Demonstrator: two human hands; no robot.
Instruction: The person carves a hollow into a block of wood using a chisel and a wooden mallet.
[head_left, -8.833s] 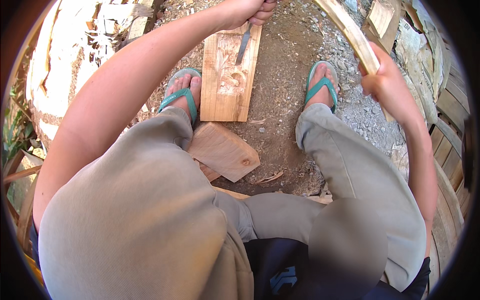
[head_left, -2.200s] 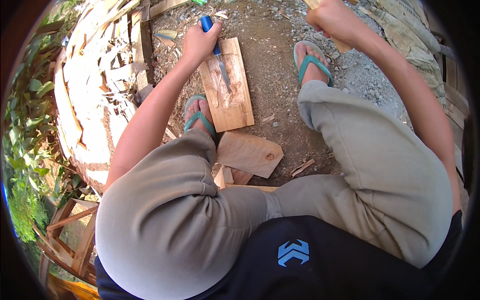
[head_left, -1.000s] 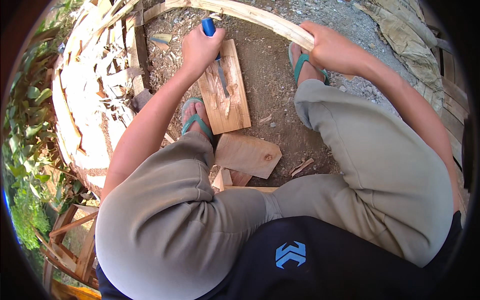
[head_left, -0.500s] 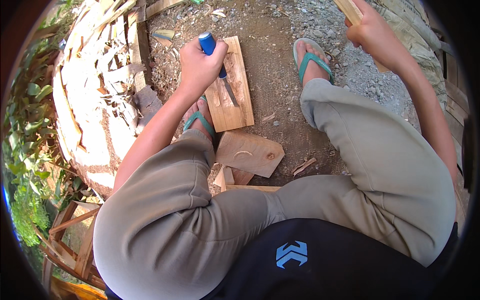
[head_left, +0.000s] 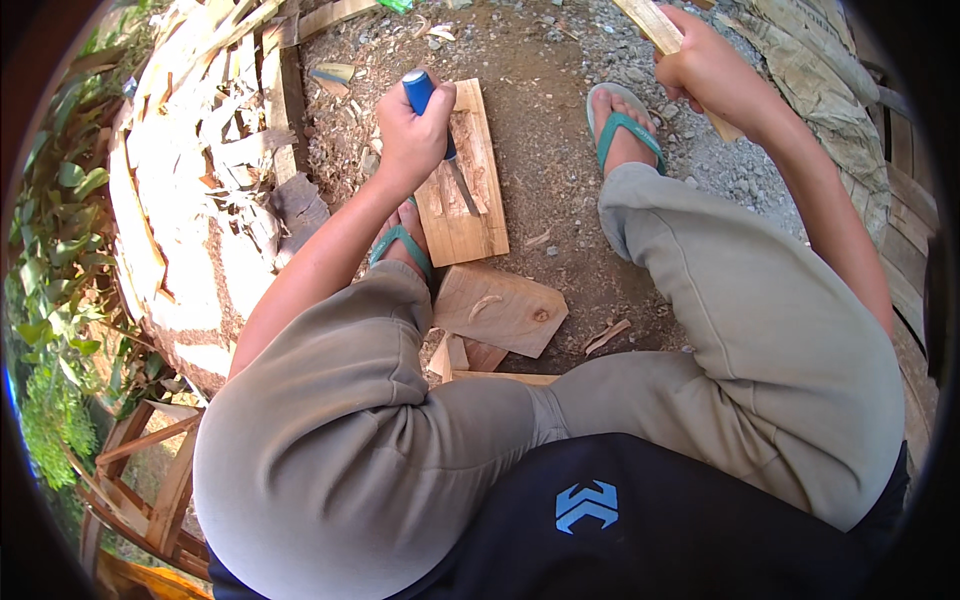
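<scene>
My left hand (head_left: 412,135) is closed round the blue handle of a chisel (head_left: 462,187). The blade slants down, its tip against the carved face of a wooden board (head_left: 484,165). That board lies on the ground by my left foot, with a rough hollowed area and wood chips on it. My right hand (head_left: 700,72), off to the right and raised, grips a wooden stick (head_left: 652,24) used end outward; its far end runs out of view at the top. The stick's other end shows below my hand.
Nearer me lies a second wooden block (head_left: 500,308) with a curled shaving on it, beside smaller offcuts (head_left: 450,355). My sandalled feet (head_left: 625,130) flank the board. Scrap wood (head_left: 235,150) is heaped at left, gravel (head_left: 740,185) and a pale sack (head_left: 815,90) at right.
My right hand has moved left with the wooden stick, toward the chisel. My left hand has shifted slightly right and down, and the chisel stands a little differently on the board.
</scene>
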